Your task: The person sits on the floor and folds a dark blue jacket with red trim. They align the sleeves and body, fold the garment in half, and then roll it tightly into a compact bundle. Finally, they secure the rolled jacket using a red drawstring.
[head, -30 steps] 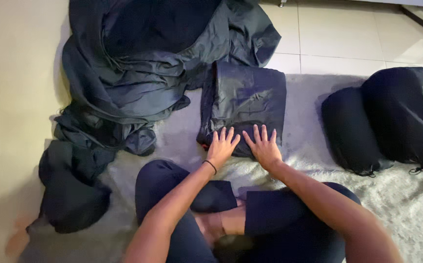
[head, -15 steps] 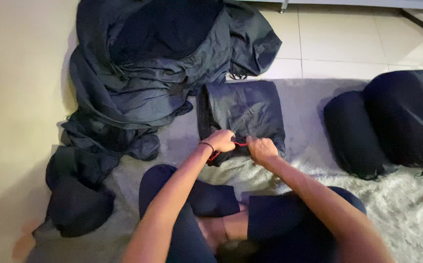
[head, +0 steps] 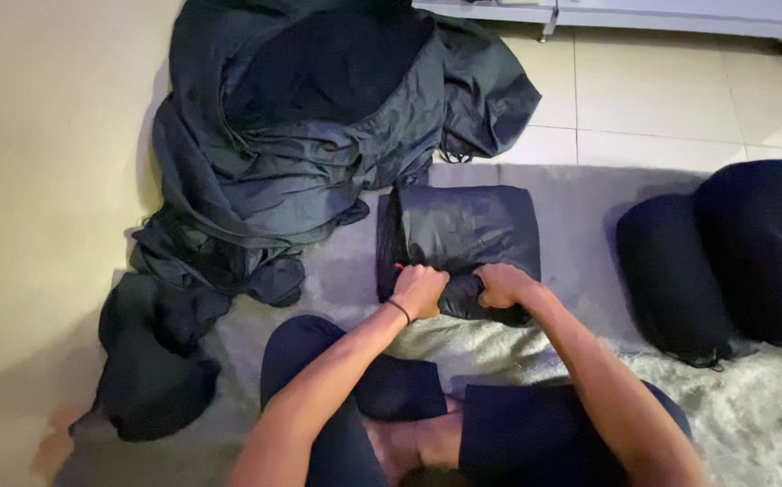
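Grey shag rug (head: 589, 216) over tiled floor. Folded dark fabric bundle (head: 459, 236) at frame centre, near edge gripped: left hand (head: 420, 289) and right hand (head: 502, 285) fisted on it. Two stuffed sacks (head: 724, 261) right, done; loose pile (head: 301, 144) upper left, pending.

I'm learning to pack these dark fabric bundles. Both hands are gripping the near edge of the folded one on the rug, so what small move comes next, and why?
Probably roll that near edge forward, away from the knees. Both the left hand and right hand are fisted on the near edge of the folded bundle, which already curls up, while the rest lies flat on the grey rug.
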